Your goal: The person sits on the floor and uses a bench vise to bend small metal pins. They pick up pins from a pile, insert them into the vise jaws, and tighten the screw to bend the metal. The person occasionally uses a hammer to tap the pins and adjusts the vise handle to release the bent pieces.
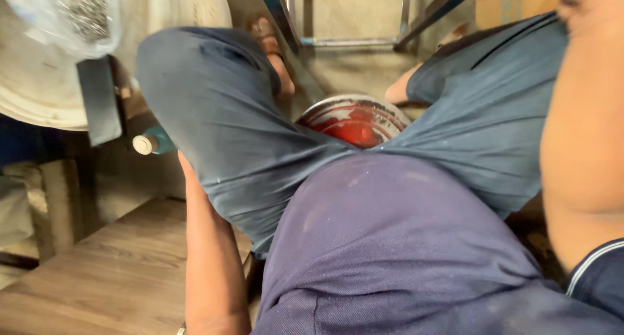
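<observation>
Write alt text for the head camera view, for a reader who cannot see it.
Looking down at a seated person's lap: grey-blue trousers with knees spread and a dark blue shirt, with a round red tin on the floor between the legs. The left forearm reaches down beside the left thigh, its hand hidden, above a wooden board; the right hand is not seen.

Wooden board (110, 270), white-capped teal bottle (151, 142), clear bag of metal bits (71, 13)
</observation>
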